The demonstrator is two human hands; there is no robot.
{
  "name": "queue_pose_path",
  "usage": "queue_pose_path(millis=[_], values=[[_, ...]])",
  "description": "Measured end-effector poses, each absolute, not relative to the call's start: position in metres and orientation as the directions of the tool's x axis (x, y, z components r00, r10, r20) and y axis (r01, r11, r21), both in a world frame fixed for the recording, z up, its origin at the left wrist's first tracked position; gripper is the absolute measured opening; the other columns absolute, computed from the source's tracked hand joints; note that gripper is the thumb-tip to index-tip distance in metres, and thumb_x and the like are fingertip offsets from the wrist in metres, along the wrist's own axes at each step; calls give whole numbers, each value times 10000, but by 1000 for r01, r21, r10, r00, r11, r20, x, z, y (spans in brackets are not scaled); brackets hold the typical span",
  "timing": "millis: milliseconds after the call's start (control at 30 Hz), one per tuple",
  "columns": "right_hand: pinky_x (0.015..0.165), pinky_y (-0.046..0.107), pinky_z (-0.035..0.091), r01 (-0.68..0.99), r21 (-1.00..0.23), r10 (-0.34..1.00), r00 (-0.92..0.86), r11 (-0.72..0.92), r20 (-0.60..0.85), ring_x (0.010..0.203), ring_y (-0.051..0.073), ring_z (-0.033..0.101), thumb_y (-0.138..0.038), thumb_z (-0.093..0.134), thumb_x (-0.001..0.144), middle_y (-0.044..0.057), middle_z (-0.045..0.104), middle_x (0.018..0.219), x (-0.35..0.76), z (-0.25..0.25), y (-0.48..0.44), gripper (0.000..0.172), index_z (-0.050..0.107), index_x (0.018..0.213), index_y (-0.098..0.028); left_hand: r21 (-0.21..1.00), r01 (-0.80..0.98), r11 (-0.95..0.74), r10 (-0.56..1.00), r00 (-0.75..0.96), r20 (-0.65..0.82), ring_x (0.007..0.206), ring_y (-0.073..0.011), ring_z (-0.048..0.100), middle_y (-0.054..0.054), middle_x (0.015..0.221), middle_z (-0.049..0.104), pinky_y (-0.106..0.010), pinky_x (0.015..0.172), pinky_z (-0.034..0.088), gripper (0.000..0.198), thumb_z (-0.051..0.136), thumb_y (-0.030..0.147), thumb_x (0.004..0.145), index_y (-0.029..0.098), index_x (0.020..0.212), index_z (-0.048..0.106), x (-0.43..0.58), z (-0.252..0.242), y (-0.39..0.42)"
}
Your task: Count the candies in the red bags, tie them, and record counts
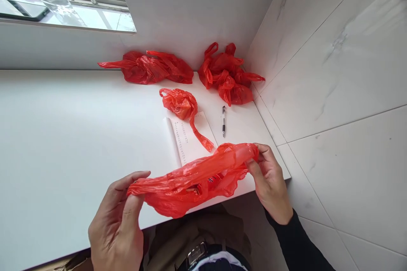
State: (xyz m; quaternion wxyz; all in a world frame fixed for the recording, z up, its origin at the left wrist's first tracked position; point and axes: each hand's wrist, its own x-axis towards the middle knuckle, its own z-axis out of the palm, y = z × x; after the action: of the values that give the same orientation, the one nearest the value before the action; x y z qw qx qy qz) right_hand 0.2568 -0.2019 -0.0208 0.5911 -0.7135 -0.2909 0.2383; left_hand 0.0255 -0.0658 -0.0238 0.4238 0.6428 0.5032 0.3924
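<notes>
The left hand pinches one end of a red plastic bag, stretched above the white surface's front edge near its right corner; crumpled red bags lie along the back edge, a smaller one overlaps a notebook, a pen lies beyond, more bags crowd the back right corner, and the right hand grasps the stretched bag's other end.

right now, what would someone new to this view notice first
Probably the bright red plastic bag, stretched between the left hand and right hand at the table's near edge. More red shows behind it on the white table: a small bundle at the notebook's far end, a long heap by the back wall, and a bulkier pile in the corner.
</notes>
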Motion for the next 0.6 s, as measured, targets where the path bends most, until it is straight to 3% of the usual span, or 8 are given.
queue_pose_path(millis=[167,200,267,333,467,533,600], values=[[1030,425,491,320,-935,716,688,-152,119,1181,267,586,-428,796,831,83,567,1319,250,-15,-200,734,410,1447,-330,974,225,-8,986,165,-30,871,-155,618,11,953,679,-215,739,509,250,708,473,875,238,952,673,38,-15,-69],[1018,412,491,369,-916,727,671,-155,148,1162,260,586,-419,802,829,73,578,1291,250,-12,-199,687,455,1415,-328,970,244,-11,988,153,-27,860,-150,617,14,945,679,-208,731,513,244,726,463,858,239,940,672,41,-13,-70],[885,353,517,424,-892,755,633,-156,169,986,216,612,-405,748,884,36,628,1102,250,-7,-196,375,593,1210,-303,959,280,-35,991,133,-2,876,-155,627,13,963,683,-214,751,529,241,744,451,828,248,938,674,44,-9,-70],[728,307,491,422,-892,762,628,-162,159,792,173,579,-397,664,953,4,617,902,253,-3,-193,138,620,993,-273,953,295,-65,990,138,25,922,-181,638,2,1028,676,-264,832,551,291,758,440,800,268,1017,672,46,-8,-70],[678,294,470,355,-921,709,691,-159,144,753,165,573,-420,628,976,0,620,856,256,0,-192,169,601,964,-253,969,216,-117,975,211,71,1132,-246,605,-24,1178,617,-424,1090,477,647,807,373,752,331,1335,529,50,-14,-72],[691,293,492,317,-937,704,699,-146,126,778,171,604,-420,626,976,3,642,877,258,-2,-192,174,609,1002,-249,966,203,-158,964,244,106,1208,-269,574,-43,1252,588,-464,1124,445,808,834,340,726,346,1431,439,51,-18,-74],[697,292,511,303,-943,707,697,-139,120,786,171,621,-411,614,983,-1,652,882,259,-4,-190,166,610,1012,-248,949,255,-185,961,250,120,1172,-271,585,-49,1254,585,-463,1095,453,835,847,348,715,342,1440,433,51,-21,-77]])
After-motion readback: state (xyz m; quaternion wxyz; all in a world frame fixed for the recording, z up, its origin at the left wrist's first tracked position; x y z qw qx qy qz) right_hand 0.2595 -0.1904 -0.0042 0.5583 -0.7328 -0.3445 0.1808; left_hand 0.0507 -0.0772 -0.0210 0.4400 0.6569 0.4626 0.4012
